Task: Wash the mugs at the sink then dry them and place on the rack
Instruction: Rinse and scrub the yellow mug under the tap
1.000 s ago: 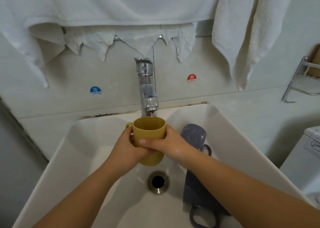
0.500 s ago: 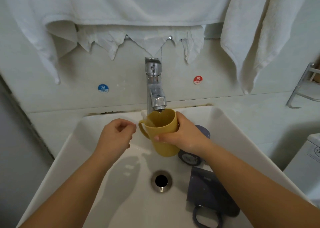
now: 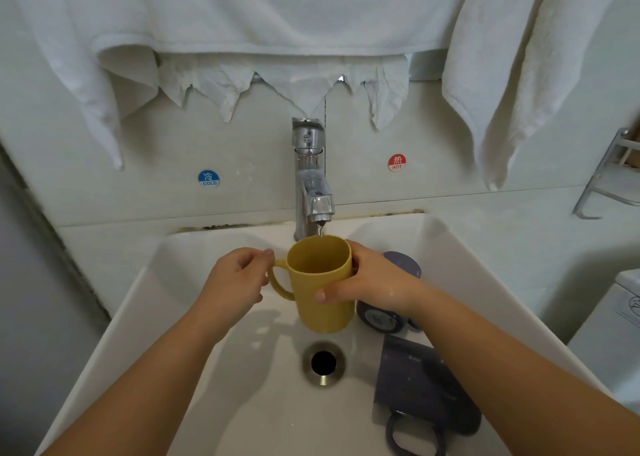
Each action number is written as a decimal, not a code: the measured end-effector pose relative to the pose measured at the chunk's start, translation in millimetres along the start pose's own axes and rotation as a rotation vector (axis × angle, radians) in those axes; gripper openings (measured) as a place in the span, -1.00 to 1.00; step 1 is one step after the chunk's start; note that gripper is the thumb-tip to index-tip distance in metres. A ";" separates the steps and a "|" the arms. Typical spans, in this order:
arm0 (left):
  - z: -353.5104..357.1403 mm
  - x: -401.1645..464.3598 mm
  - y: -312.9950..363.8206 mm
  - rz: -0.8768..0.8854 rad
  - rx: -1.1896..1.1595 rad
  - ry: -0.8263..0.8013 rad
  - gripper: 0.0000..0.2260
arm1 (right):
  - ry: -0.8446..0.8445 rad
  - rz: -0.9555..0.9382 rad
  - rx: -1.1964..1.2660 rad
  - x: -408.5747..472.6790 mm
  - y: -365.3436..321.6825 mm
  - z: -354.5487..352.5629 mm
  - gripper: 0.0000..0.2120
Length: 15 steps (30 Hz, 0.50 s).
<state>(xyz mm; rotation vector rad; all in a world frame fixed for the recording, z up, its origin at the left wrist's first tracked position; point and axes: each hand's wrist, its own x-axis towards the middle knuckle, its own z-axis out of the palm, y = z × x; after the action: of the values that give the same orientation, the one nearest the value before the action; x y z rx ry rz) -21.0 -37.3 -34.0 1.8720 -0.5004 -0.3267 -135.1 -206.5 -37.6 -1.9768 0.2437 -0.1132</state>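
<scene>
Both forearms reach forward; the right hand [image 3: 372,281] grips with thumb in front, while the left hand [image 3: 235,279] is loosely curled, fingertips meeting

A home washroom: a white basin [image 3: 145,282] under a chrome tap [image 3: 311,178], hot and cold stickers, white towels [image 3: 277,12] hanging above.

Head camera looks steeply down, apparently close above the sink [image 3: 145,282].
</scene>
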 end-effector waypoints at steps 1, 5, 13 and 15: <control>0.6 0.0 0.1 0.001 -0.007 -0.004 -0.79 | 0.021 -0.010 0.007 0.4 0.8 0.0 -0.33; 2.0 0.9 -0.9 0.001 -0.012 -0.015 -0.72 | -0.039 0.008 -0.059 0.6 3.6 4.0 -0.31; 3.6 1.9 -2.8 0.004 -0.009 -0.024 -0.73 | 0.075 0.011 -0.026 1.2 4.6 10.9 -0.38; 4.0 1.4 -3.9 0.010 0.002 -0.026 -0.74 | 0.070 0.041 -0.017 1.2 6.4 15.4 -0.42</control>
<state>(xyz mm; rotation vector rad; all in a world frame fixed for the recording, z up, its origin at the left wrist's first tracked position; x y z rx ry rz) -20.9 -40.1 -39.0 1.8688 -0.5270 -0.3443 -131.8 -195.4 -49.8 -1.9854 0.3316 -0.1544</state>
